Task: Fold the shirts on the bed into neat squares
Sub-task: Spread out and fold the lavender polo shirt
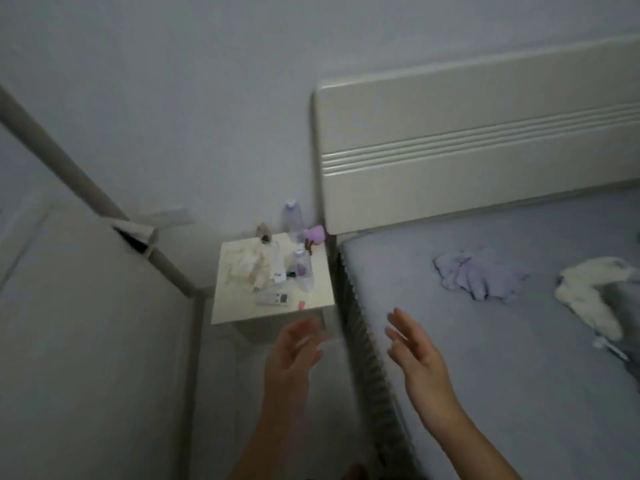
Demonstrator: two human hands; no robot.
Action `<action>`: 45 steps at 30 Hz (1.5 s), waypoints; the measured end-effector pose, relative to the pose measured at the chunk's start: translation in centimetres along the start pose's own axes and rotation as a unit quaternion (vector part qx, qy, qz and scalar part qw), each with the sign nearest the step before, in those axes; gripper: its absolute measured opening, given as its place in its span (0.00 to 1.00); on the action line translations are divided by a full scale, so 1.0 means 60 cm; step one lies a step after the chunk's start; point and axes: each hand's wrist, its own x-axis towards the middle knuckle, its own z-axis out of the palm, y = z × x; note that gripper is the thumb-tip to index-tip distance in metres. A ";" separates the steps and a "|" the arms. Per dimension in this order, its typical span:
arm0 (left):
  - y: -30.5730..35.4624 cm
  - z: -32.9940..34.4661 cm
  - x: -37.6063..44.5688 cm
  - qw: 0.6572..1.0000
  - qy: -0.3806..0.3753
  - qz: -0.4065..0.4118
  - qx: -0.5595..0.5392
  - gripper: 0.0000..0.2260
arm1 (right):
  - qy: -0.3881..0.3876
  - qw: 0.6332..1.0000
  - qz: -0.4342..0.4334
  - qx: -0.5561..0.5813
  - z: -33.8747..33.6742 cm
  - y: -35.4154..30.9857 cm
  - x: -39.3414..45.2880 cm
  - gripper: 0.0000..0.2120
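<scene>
A crumpled lilac shirt (pixel 479 273) lies on the pale blue bed (pixel 485 358) near the headboard. To its right a white garment (pixel 588 292) lies bunched, partly over a grey one (pixel 627 306) at the frame's edge. My left hand (pixel 294 351) hovers open over the floor gap in front of the nightstand, blurred by motion. My right hand (pixel 414 348) is open above the bed's left edge, fingers spread, empty. Both hands are well short of the shirts.
A cream nightstand (pixel 318 296) stands between wall and bed, crowded with bottles, a remote, a purple toy and paper. A cream headboard (pixel 467 157) backs the bed. A grey panel with a frame (pixel 86 306) fills the left.
</scene>
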 end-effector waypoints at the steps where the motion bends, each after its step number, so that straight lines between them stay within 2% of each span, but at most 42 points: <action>1: -0.003 0.037 0.021 0.999 -0.030 -0.004 0.011 0.13 | 0.023 1.000 -0.003 0.001 -0.023 -0.005 0.017 0.23; 6: -0.035 0.213 0.107 0.982 -0.166 -0.037 0.085 0.13 | 0.141 0.990 -0.001 0.014 -0.136 -0.014 0.084 0.24; 9: -0.066 0.295 0.157 0.953 -0.255 -0.052 0.152 0.12 | 0.202 0.979 0.011 0.030 -0.192 -0.007 0.125 0.24; 11: -0.091 0.346 0.194 0.933 -0.299 -0.069 0.188 0.15 | 0.246 0.968 0.024 0.044 -0.225 0.004 0.157 0.24; 19: -0.260 0.580 0.407 0.866 -0.389 -0.158 0.273 0.15 | 0.382 0.913 0.129 0.066 -0.357 0.086 0.370 0.22; 21: -0.317 0.647 0.466 0.849 -0.405 -0.158 0.301 0.15 | 0.402 0.899 0.163 0.066 -0.392 0.118 0.439 0.22; 25: -0.441 0.770 0.568 0.828 -0.406 -0.143 0.358 0.17 | 0.403 0.887 0.226 0.011 -0.467 0.199 0.570 0.24; 28: -0.521 0.833 0.615 0.803 -0.439 -0.120 0.384 0.19 | 0.386 0.885 0.257 -0.044 -0.518 0.268 0.642 0.25; 31: -0.587 0.880 0.653 0.751 -0.476 -0.041 0.455 0.20 | 0.384 0.880 0.275 -0.050 -0.554 0.327 0.698 0.26; 34: -0.642 0.920 0.683 0.670 -0.501 0.023 0.547 0.34 | 0.365 0.885 0.279 -0.076 -0.584 0.379 0.743 0.30; 36: -0.678 0.936 0.690 0.631 -0.534 0.026 0.562 0.39 | 0.351 0.890 0.276 -0.091 -0.599 0.410 0.768 0.35; 37: -0.695 0.937 0.690 0.618 -0.548 0.017 0.563 0.39 | 0.350 0.891 0.276 -0.083 -0.602 0.425 0.781 0.40; 39: -0.724 0.931 0.679 0.595 -0.559 0.026 0.576 0.32 | 0.367 0.883 0.279 -0.085 -0.601 0.449 0.796 0.44; 41: -0.741 0.915 0.661 0.574 -0.553 0.039 0.602 0.24 | 0.395 0.868 0.280 -0.109 -0.595 0.465 0.795 0.39; 42: -0.745 0.902 0.649 0.576 -0.557 0.015 0.598 0.23 | 0.404 0.865 0.275 -0.110 -0.592 0.469 0.784 0.34; 45: -0.735 0.840 0.602 0.609 -0.585 -0.075 0.530 0.17 | 0.416 0.868 0.258 -0.084 -0.571 0.460 0.710 0.15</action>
